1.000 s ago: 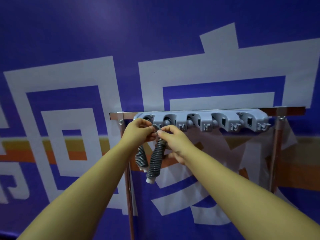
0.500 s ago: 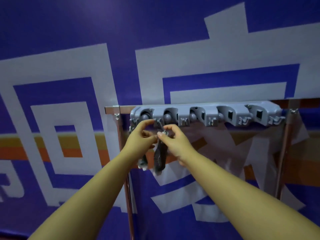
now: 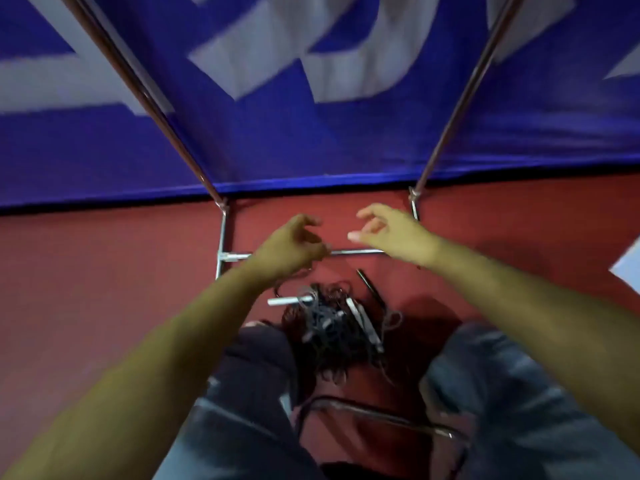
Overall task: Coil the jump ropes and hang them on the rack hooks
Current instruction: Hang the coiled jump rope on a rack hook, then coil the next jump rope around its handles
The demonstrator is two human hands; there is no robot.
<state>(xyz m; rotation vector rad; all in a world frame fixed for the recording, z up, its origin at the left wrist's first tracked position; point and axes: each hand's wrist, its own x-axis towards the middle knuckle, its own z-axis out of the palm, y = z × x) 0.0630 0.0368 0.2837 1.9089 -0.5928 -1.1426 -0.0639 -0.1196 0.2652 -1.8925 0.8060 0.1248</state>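
Note:
A tangled heap of dark jump ropes with grey and black handles lies on the red floor between my knees. My left hand hovers above the heap's far left side, fingers loosely curled and holding nothing. My right hand hovers to its right, fingers relaxed and spread, also holding nothing. Only the lower part of the rack shows: its two slanting posts and a low crossbar behind my hands. The rack's hooks are out of view. The picture is blurred by motion.
A blue banner with white shapes hangs behind the rack down to the floor line. My jeans-clad knees frame the rope heap. A curved dark metal tube crosses low between my legs. Something white sits at the right edge.
The view has swung down from the rack's hooks to the floor. Both hands have let go of the hung rope and dropped above the heap of ropes.

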